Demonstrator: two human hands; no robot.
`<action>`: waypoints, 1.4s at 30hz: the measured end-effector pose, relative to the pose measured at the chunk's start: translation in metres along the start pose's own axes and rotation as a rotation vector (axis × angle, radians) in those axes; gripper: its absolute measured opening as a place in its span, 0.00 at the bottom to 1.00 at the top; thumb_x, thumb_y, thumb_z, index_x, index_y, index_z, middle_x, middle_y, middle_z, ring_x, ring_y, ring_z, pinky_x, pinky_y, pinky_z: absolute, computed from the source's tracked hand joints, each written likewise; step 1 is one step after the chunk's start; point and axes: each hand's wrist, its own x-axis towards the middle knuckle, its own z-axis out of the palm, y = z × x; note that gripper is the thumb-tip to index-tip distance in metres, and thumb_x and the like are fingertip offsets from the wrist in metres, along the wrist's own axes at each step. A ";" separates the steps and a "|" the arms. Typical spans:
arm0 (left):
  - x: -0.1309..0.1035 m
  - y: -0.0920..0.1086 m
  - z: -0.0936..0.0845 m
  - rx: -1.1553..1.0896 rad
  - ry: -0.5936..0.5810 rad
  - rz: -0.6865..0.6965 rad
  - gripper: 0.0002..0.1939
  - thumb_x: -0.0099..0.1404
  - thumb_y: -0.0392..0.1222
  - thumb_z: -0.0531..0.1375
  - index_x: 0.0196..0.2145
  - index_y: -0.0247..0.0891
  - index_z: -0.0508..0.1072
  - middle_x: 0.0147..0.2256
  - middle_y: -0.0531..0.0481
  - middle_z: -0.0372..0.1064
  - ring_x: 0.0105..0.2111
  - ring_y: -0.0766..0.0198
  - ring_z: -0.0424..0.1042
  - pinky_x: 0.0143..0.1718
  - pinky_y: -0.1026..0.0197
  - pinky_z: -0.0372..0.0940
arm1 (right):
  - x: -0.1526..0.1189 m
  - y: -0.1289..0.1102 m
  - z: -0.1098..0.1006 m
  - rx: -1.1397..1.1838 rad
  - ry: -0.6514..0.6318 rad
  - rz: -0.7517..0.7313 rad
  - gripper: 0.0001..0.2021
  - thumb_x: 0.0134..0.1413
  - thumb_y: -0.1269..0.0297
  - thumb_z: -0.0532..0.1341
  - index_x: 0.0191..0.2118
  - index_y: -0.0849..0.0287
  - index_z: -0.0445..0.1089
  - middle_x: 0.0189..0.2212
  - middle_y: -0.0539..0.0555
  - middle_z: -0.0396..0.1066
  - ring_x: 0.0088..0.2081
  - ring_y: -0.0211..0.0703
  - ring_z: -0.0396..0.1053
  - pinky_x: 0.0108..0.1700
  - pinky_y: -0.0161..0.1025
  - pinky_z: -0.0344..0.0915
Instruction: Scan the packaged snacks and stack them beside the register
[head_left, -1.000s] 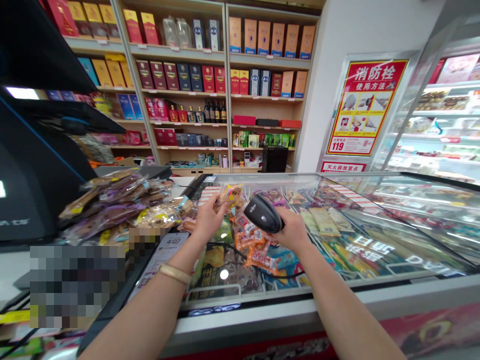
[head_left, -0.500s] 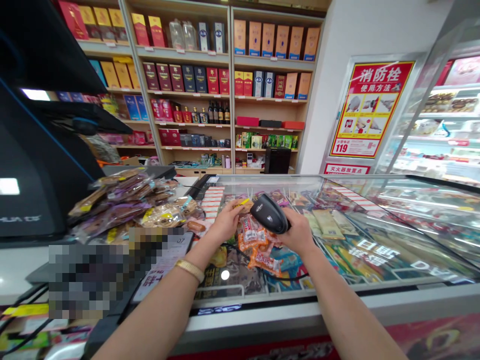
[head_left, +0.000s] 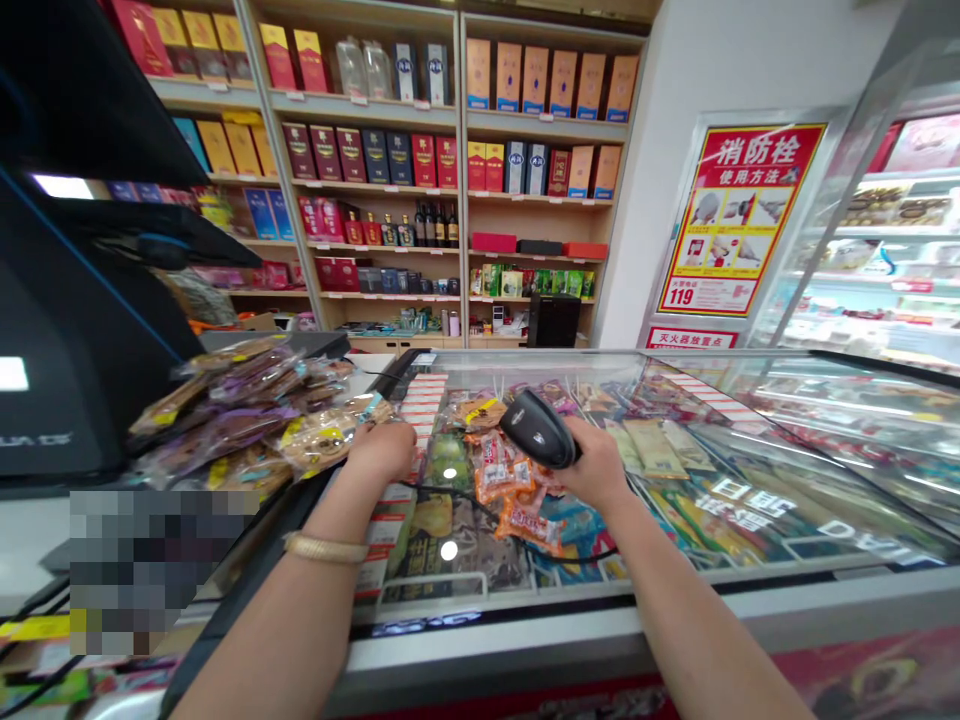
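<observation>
In our right hand [head_left: 596, 462] we hold a black scanner [head_left: 538, 430], its rounded head tilted toward the upper left above the glass lid [head_left: 469, 575]. Just beyond the head, to its left, we see a clear packet with a yellow label [head_left: 478, 412] lying flat. Below the scanner, orange-and-white packets [head_left: 517, 492] lie loosely overlapping on the glass. Our left hand [head_left: 384, 450] is at the right end of a clear packet of pale brown food [head_left: 322, 438]; its fingers are curled down, and we cannot tell whether they grip anything. That packet lies against a heaped pile of clear, brown-filled packets [head_left: 244, 395], several with yellow labels.
</observation>
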 end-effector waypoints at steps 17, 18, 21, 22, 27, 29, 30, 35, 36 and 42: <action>0.003 0.027 -0.022 -2.369 -0.170 -0.191 0.09 0.64 0.32 0.52 0.33 0.32 0.73 0.28 0.46 0.72 0.26 0.65 0.72 0.33 0.59 0.72 | 0.000 0.001 0.001 -0.003 0.002 0.002 0.11 0.44 0.64 0.61 0.37 0.58 0.72 0.31 0.55 0.76 0.32 0.47 0.73 0.34 0.38 0.66; 0.003 0.029 -0.022 -2.427 -0.227 -0.246 0.12 0.66 0.32 0.50 0.34 0.31 0.73 0.28 0.45 0.72 0.26 0.65 0.73 0.31 0.60 0.72 | 0.000 0.001 0.001 -0.004 -0.003 0.003 0.12 0.44 0.63 0.61 0.38 0.58 0.72 0.31 0.55 0.76 0.32 0.47 0.73 0.34 0.38 0.66; 0.003 0.035 -0.020 -2.440 -0.341 -0.342 0.17 0.69 0.38 0.46 0.35 0.28 0.73 0.28 0.41 0.72 0.24 0.65 0.72 0.21 0.66 0.68 | -0.001 0.002 0.003 -0.006 -0.021 0.005 0.13 0.44 0.62 0.62 0.40 0.58 0.72 0.33 0.56 0.76 0.34 0.48 0.74 0.36 0.39 0.66; 0.003 0.037 -0.019 -2.415 -0.347 -0.338 0.18 0.70 0.41 0.47 0.34 0.28 0.73 0.27 0.41 0.72 0.23 0.66 0.71 0.19 0.67 0.66 | -0.001 0.002 0.003 -0.002 -0.023 0.005 0.14 0.45 0.62 0.62 0.40 0.58 0.72 0.33 0.56 0.76 0.35 0.49 0.74 0.36 0.39 0.67; -0.001 0.049 -0.011 -2.125 -0.218 -0.125 0.05 0.60 0.36 0.61 0.33 0.31 0.75 0.29 0.45 0.75 0.26 0.67 0.73 0.24 0.69 0.66 | -0.001 0.002 0.002 0.020 -0.042 -0.009 0.15 0.46 0.58 0.64 0.41 0.58 0.72 0.35 0.56 0.76 0.36 0.48 0.74 0.37 0.39 0.66; -0.001 0.052 -0.007 -1.900 -0.064 -0.032 0.08 0.55 0.37 0.66 0.34 0.31 0.76 0.30 0.45 0.75 0.26 0.66 0.74 0.22 0.70 0.63 | -0.001 0.002 0.001 0.003 -0.057 -0.015 0.15 0.46 0.56 0.65 0.39 0.57 0.72 0.34 0.56 0.76 0.35 0.48 0.74 0.37 0.39 0.66; -0.001 0.053 -0.005 -1.782 0.034 -0.003 0.12 0.53 0.40 0.68 0.34 0.31 0.76 0.29 0.46 0.75 0.24 0.66 0.72 0.19 0.70 0.60 | -0.001 0.002 0.001 -0.010 -0.069 -0.018 0.15 0.46 0.55 0.65 0.38 0.57 0.72 0.33 0.56 0.76 0.35 0.48 0.74 0.36 0.39 0.66; 0.003 0.053 0.004 -1.392 0.319 0.074 0.20 0.52 0.53 0.66 0.33 0.33 0.77 0.15 0.56 0.63 0.15 0.71 0.58 0.16 0.68 0.47 | -0.001 0.000 0.001 -0.027 -0.172 -0.044 0.14 0.48 0.59 0.65 0.42 0.56 0.73 0.33 0.55 0.76 0.33 0.45 0.73 0.36 0.38 0.65; 0.004 0.052 0.005 -1.378 0.301 0.103 0.20 0.52 0.54 0.65 0.34 0.33 0.77 0.15 0.57 0.61 0.15 0.71 0.57 0.17 0.68 0.47 | 0.000 0.000 0.001 -0.025 -0.187 -0.048 0.15 0.48 0.60 0.64 0.43 0.56 0.73 0.33 0.55 0.76 0.34 0.45 0.73 0.37 0.37 0.65; 0.002 0.053 0.001 -1.356 0.346 0.108 0.16 0.50 0.52 0.64 0.31 0.36 0.71 0.21 0.56 0.65 0.19 0.69 0.60 0.21 0.66 0.53 | 0.000 0.001 0.001 -0.047 -0.212 -0.047 0.17 0.47 0.62 0.64 0.45 0.56 0.73 0.35 0.55 0.76 0.35 0.44 0.73 0.38 0.37 0.65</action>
